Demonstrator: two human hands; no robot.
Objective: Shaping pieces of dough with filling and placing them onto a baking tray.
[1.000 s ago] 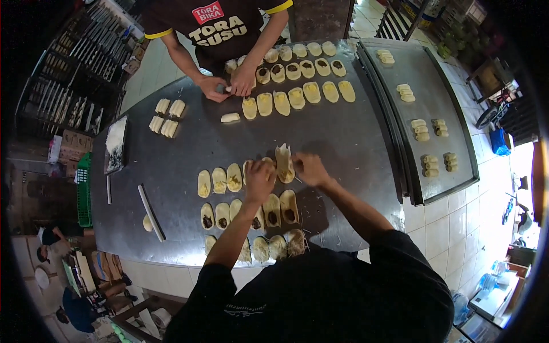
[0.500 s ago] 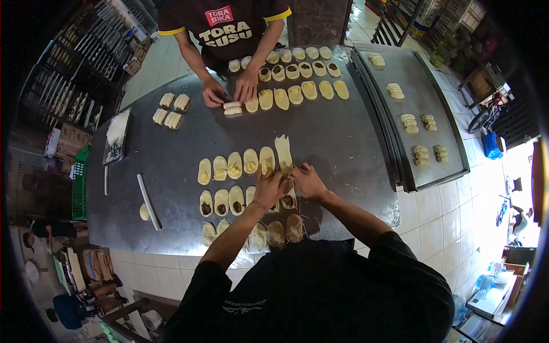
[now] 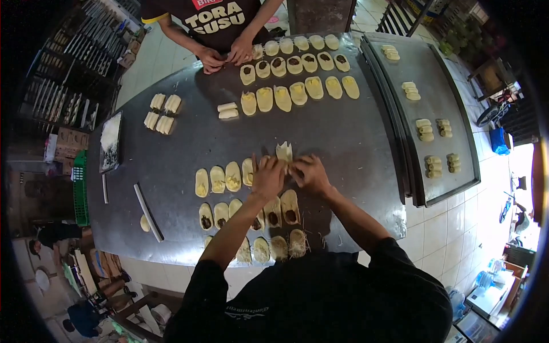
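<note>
Bakery workroom; dough ovals (image 3: 233,176), baking trays (image 3: 436,98)

Dough (image 3: 284,151) was pale cream; filling (image 3: 291,216), dark brown or yellow. Table (image 3: 177,154) was dark grey. Near shirt (image 3: 331,297) was black, white print (image 3: 246,312); far shirt (image 3: 177,8), dark brown, yellow cuff (image 3: 155,19), red and cream print. Left crate (image 3: 80,197) was green, right bag (image 3: 499,141) blue, floor (image 3: 437,231) whitish, gridded.

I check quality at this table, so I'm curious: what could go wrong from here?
The dough piece between the left hand and right hand has a jagged far end, which might tear if pulled.
The left forearm crosses above the row with dark filling, so it could brush the pieces.
The white rod lies right by a dough ball and might dent it if it rolls.
</note>
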